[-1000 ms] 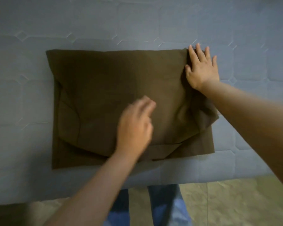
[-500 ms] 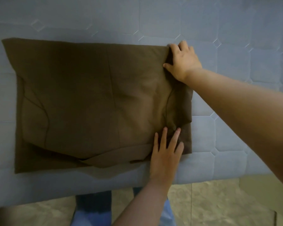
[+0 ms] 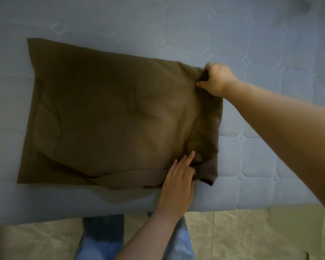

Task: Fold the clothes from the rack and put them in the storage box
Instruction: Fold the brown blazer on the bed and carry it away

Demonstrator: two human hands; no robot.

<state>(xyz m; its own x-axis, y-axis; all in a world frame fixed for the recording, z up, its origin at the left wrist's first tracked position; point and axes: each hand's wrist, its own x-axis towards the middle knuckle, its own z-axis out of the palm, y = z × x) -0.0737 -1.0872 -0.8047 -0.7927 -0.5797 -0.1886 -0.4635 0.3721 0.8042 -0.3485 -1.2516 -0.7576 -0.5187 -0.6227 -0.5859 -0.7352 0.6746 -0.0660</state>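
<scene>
Right hand (image 3: pixel 217 79), right of centre, has fingers curled, gripping the brown garment's (image 3: pixel 109 117) far corner. Left hand (image 3: pixel 178 182), lower centre, grips its near corner. Garment lies partly folded on the blue mattress (image 3: pixel 251 166); final folds likely remain, no storage box visible.

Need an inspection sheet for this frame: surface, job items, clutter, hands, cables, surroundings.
Surface: blue quilted mattress, near edge in view.
Job's things: brown garment lying part-folded and flat on the mattress; rack and storage box not in view.
Clutter: nothing seen.
Hands: right hand grips the garment's far right corner; left hand pinches its near right edge, fingers mostly straight.
Cables: nothing seen.
Surroundings: beige floor; person's jeans below the mattress edge.
</scene>
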